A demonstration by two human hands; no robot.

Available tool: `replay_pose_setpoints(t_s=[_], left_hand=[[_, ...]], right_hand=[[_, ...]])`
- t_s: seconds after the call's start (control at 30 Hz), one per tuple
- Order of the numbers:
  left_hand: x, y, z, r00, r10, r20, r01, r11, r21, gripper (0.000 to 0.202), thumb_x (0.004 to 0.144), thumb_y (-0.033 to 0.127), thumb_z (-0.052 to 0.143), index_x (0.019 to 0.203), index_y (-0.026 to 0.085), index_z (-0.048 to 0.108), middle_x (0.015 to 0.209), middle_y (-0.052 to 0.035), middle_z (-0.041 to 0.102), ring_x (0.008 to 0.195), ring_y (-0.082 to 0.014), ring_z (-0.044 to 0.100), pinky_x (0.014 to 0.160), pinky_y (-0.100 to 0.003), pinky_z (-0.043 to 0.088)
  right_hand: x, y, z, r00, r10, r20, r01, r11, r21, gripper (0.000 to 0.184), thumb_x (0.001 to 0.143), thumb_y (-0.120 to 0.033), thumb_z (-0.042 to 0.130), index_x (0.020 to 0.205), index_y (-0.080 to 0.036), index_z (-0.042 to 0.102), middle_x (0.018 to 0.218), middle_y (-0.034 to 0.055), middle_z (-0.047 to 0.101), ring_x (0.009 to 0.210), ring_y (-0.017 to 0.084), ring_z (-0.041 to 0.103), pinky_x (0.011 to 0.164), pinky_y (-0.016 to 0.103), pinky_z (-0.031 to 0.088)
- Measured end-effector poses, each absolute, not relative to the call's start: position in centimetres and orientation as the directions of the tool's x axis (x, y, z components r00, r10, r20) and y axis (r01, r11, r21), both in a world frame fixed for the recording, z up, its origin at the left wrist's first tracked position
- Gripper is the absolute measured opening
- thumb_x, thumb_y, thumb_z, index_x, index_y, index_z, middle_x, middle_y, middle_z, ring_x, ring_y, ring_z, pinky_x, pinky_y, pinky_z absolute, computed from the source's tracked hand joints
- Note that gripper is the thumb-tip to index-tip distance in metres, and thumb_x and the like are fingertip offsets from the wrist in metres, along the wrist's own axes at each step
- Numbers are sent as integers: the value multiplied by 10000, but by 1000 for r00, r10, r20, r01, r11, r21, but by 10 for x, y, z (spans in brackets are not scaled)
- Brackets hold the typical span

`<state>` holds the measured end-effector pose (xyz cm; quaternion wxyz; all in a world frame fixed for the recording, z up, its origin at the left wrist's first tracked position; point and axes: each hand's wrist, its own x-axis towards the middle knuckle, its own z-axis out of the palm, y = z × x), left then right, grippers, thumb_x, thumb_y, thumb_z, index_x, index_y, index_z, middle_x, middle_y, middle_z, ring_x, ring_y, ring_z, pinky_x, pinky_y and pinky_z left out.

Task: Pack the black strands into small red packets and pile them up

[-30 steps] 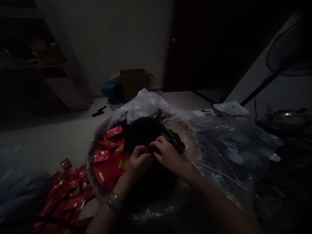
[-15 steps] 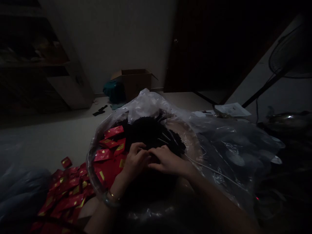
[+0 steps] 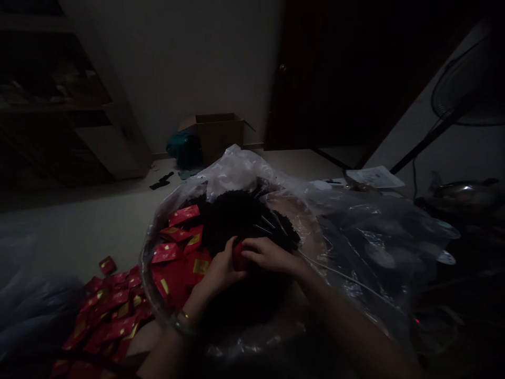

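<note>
The room is dim. My left hand and my right hand meet over a round basin lined with clear plastic. Both pinch a small red packet between their fingertips. Behind the hands lies a heap of small dark pieces with a few thin metal pins sticking out. Several red packets with gold marks fill the basin's left side. A bracelet sits on my left wrist.
More red packets are spilled on the floor at the left. A large clear plastic bag lies at the right. A cardboard box, a shelf, a fan and a dark door stand farther off.
My hands drew slightly toward me from the dark heap. A red packet now shows between the fingertips, where earlier none was visible.
</note>
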<state>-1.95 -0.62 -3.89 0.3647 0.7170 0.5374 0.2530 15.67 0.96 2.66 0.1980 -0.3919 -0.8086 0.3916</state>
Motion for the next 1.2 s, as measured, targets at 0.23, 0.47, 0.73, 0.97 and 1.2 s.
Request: replay_pose_setpoints(t_s=[0.23,0.47,0.73,0.97,1.2], left_hand=[[-14,-4,-27,193,974,115,519,-201,831,433,601,227,745,993,202,563,871,11,673,761,-175,621,664,-270,480],[-11,-8,-26,128,971,204,545,-240,803,240,643,210,686,822,192,527,752,20,633,651,-146,574,583,-241,430],[-15,-4,-34,164,971,173,489,-232,841,485,571,124,698,1028,197,554,918,-21,674,813,-187,630,705,-283,487],[-18,-1,-31,284,958,27,343,-128,931,316,570,236,762,845,134,644,771,4,670,721,-156,609,635,-228,475],[-13,-1,-33,276,961,20,221,-83,972,301,552,267,796,784,122,670,709,0,678,677,-157,609,616,-237,480]], right_hand=[[164,3,46,-470,829,302,412,509,-756,216,827,-173,588,1028,-216,655,1045,45,685,960,192,627,862,334,475],[153,-9,40,-564,806,181,622,559,-548,175,788,-165,657,962,-184,665,933,84,676,957,240,532,842,391,466],[145,-4,23,-643,763,66,589,548,-594,164,813,-90,585,943,-163,655,1000,77,629,865,171,601,780,285,477],[163,2,42,-651,753,95,497,518,-696,188,733,-86,655,871,-195,720,857,31,695,761,165,642,702,261,478],[163,3,39,-479,871,111,378,319,-869,180,733,-145,598,803,-225,743,747,-11,726,639,151,653,613,256,509]])
